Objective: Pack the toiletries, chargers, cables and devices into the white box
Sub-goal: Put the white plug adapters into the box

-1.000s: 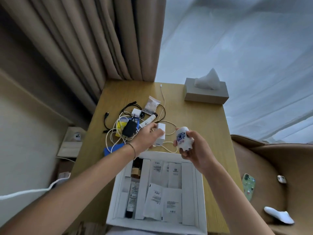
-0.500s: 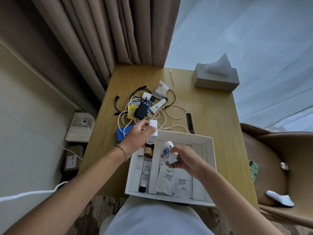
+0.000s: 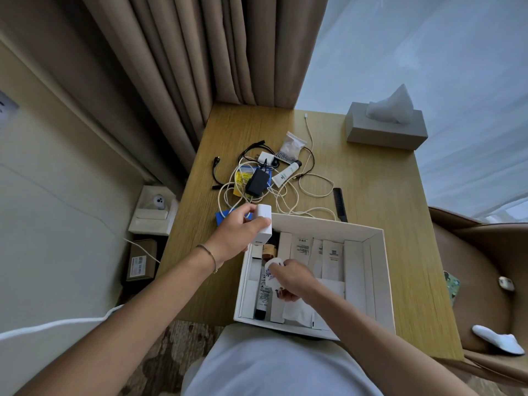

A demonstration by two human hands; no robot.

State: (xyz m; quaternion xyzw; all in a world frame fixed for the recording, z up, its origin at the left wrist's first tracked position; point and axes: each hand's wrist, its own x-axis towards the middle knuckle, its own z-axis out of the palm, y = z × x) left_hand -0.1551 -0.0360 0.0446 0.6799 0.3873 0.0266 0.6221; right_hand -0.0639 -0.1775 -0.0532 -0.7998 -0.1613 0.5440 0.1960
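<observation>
The white box (image 3: 380, 281) lies open at the table's near edge, with white sachets, a dark tube and a small brown bottle inside. My left hand (image 3: 237, 235) grips a white charger block (image 3: 263, 224) above the box's far left corner. My right hand (image 3: 291, 278) is down inside the box, closed on a small white jar with a blue pattern (image 3: 271, 271). Beyond the box lie tangled white cables (image 3: 288, 195), a black adapter (image 3: 257, 181), a white tube (image 3: 285, 174), a clear pouch (image 3: 291, 144), a blue item (image 3: 224, 217) and a black comb (image 3: 340, 204).
A grey tissue box (image 3: 385, 130) stands at the table's far right corner. Beige curtains hang behind the table. A brown armchair (image 3: 485, 267) at the right holds a phone (image 3: 451, 285) and a white slipper (image 3: 498, 342). Small boxes sit on the floor at the left.
My right hand has carried the patterned jar from above the table down into the box. My left hand has brought the white charger block to the box's far left corner.
</observation>
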